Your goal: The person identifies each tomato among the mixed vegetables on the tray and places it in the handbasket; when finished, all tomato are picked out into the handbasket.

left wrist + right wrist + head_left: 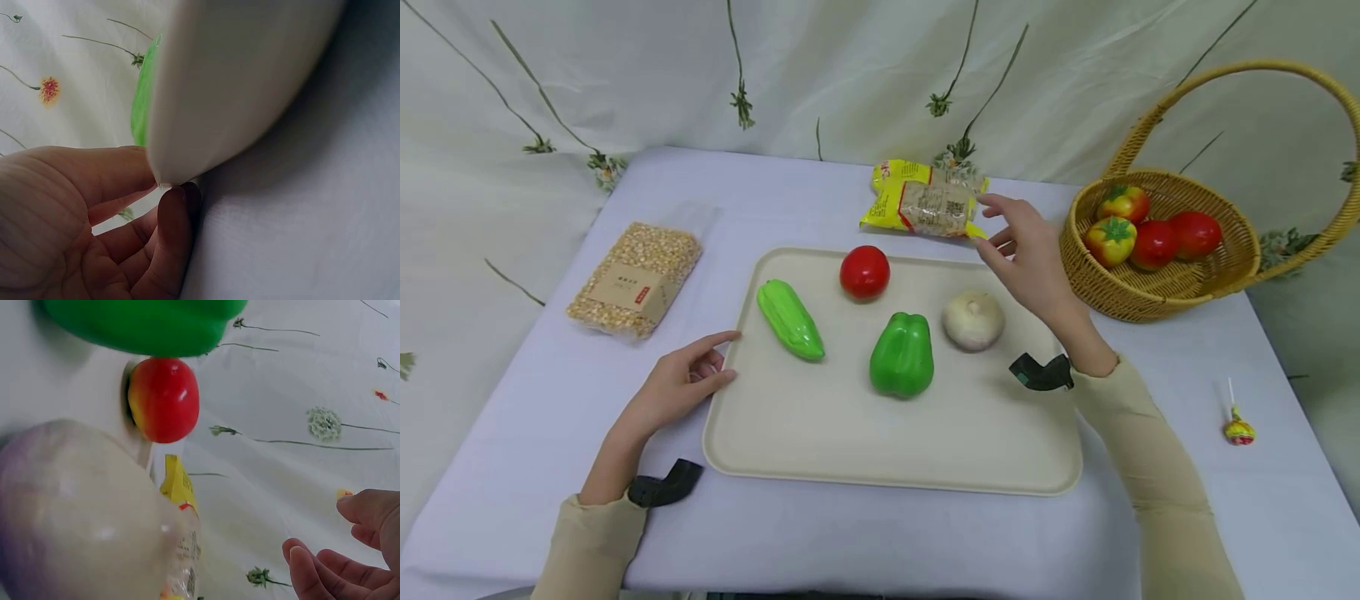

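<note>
At the left edge of the beige tray point(895, 450), my left hand point(681, 379) holds the rim between thumb and fingertips; the left wrist view shows the tray wall point(219, 81) close up. My right hand point(1026, 250) hovers by the right end of two yellow packets point(932, 204), fingers loosely bent and nothing in them. In the right wrist view its fingers point(337, 569) are apart from the packet. On the tray lie a long green pepper point(791, 320), a red round fruit point(864, 273), a green bell pepper point(902, 356) and a whitish, purple-tinged bulb point(973, 321).
A tall-handled wicker basket point(1138, 304) with several red and yellow fruits stands at the back right. A clear bag of yellow kernels point(636, 279) lies at the left. Near the right edge is a lollipop point(1238, 430). Floral cloth point(850, 75) hangs behind the table.
</note>
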Motion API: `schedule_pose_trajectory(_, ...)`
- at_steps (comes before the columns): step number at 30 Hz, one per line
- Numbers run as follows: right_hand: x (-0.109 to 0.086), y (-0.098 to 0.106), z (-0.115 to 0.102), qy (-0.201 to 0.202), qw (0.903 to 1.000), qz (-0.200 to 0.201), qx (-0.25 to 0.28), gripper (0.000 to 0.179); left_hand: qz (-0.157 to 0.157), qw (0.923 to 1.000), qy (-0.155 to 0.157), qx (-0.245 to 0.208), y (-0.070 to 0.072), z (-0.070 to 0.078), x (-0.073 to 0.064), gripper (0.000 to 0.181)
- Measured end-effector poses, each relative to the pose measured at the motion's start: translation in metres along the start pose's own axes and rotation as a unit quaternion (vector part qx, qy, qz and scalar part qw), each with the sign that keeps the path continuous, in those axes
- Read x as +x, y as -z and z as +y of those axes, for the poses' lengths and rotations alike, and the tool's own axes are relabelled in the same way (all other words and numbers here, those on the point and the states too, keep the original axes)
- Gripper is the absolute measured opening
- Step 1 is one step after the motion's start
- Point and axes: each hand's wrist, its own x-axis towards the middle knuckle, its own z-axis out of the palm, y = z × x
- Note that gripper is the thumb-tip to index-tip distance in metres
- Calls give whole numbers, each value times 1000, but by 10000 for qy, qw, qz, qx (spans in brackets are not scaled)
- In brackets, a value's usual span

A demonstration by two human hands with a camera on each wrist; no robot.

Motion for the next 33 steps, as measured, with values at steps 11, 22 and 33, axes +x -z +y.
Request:
schedule_pose_trajectory(11, 5, -50, -21, -127, 9951, -827, 525, 49, -34, 10000, 21, -5, 0, 2, 0, 44)
schedule_pose_trajectory(22, 13, -88, -30, -536, 9892, -1246, 559, 51, -11, 10000, 27, 91, 0, 3, 1, 44)
schedule_pose_trajectory(33, 25, -108, -28, -896, 9661, -2367, 505, 68, -5, 10000, -9, 52, 0, 2, 0, 44)
